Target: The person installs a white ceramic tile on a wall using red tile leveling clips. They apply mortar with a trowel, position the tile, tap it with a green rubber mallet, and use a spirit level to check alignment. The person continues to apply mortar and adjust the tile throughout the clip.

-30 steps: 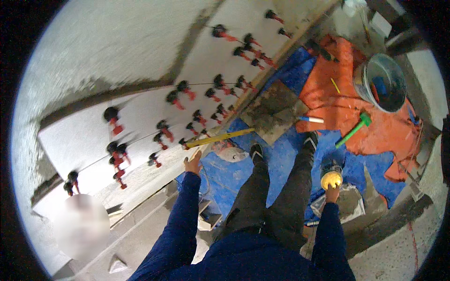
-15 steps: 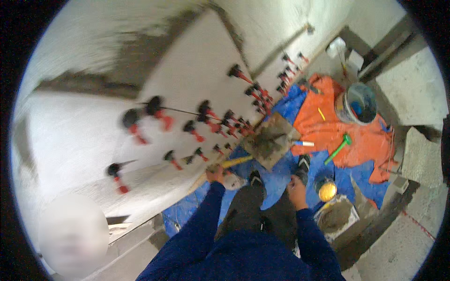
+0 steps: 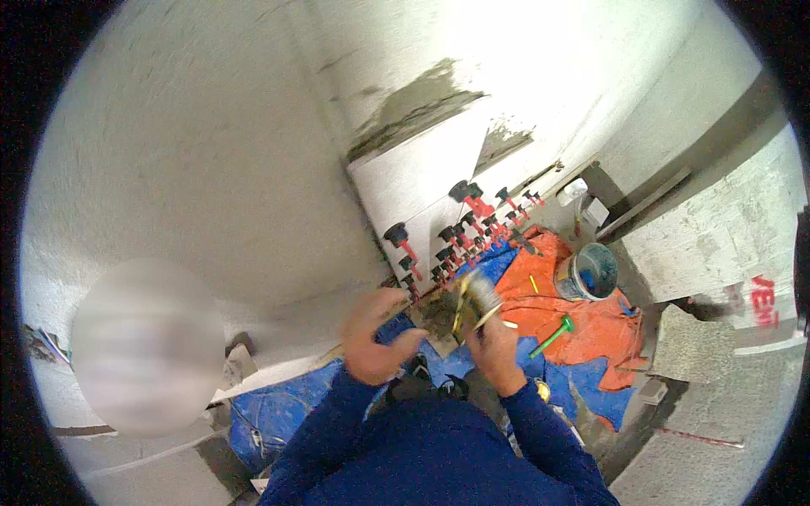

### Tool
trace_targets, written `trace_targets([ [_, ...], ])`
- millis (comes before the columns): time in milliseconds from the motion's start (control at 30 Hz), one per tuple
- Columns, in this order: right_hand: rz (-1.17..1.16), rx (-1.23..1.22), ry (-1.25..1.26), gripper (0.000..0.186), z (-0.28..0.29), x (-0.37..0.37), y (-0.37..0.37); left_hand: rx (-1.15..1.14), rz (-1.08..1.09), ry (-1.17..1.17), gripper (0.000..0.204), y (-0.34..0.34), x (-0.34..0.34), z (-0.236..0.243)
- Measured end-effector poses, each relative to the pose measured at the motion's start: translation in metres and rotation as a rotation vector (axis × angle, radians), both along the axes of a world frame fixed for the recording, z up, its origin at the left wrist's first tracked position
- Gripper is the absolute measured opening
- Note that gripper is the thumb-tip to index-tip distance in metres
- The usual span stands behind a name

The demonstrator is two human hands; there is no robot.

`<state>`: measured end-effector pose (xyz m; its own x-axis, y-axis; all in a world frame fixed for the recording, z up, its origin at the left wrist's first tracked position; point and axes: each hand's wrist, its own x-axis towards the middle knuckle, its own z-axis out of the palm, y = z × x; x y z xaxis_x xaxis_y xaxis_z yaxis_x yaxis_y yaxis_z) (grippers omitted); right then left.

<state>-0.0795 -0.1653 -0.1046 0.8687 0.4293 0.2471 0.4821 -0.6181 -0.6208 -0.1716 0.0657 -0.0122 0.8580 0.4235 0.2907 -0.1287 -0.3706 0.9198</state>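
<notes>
Right hand (image 3: 496, 344) grip pinching trowel (image 3: 477, 302); left hand (image 3: 375, 337) spread, empty, near red tile clips (image 3: 460, 232).

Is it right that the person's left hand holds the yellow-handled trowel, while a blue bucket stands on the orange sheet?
Not quite. The head view shows the yellow-handled trowel in the right hand; the left hand is open and holds nothing. The blue bucket does stand on the orange sheet.
</notes>
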Motion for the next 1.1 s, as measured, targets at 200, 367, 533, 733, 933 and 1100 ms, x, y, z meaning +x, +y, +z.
trace_targets([
  [200, -0.024, 0.129, -0.226, 0.019, 0.105, 0.035, 0.034, 0.502, 0.511, -0.533, 0.026, 0.095, -0.036, 0.021],
  [367, -0.047, 0.173, -0.303, 0.021, 0.130, 0.045, 0.068, 0.972, 0.498, -0.564, 0.022, 0.115, -0.010, 0.012],
  [533, -0.103, 0.198, -0.226, 0.031, 0.131, 0.055, 0.087, 1.101, 0.590, -0.696, 0.023, 0.114, 0.007, 0.012],
  [733, -0.047, 0.158, -0.262, 0.023, 0.126, 0.066, 0.099, 1.210, 0.569, -0.798, 0.018, 0.118, 0.012, 0.013],
  [933, -0.022, 0.145, -0.286, 0.022, 0.119, 0.073, 0.103, 1.095, 0.621, -0.838, 0.010, 0.116, 0.018, 0.009],
  [1100, 0.028, 0.179, -0.318, 0.022, 0.120, 0.074, 0.108, 1.269, 0.545, -0.909, 0.012, 0.121, 0.019, 0.011],
])
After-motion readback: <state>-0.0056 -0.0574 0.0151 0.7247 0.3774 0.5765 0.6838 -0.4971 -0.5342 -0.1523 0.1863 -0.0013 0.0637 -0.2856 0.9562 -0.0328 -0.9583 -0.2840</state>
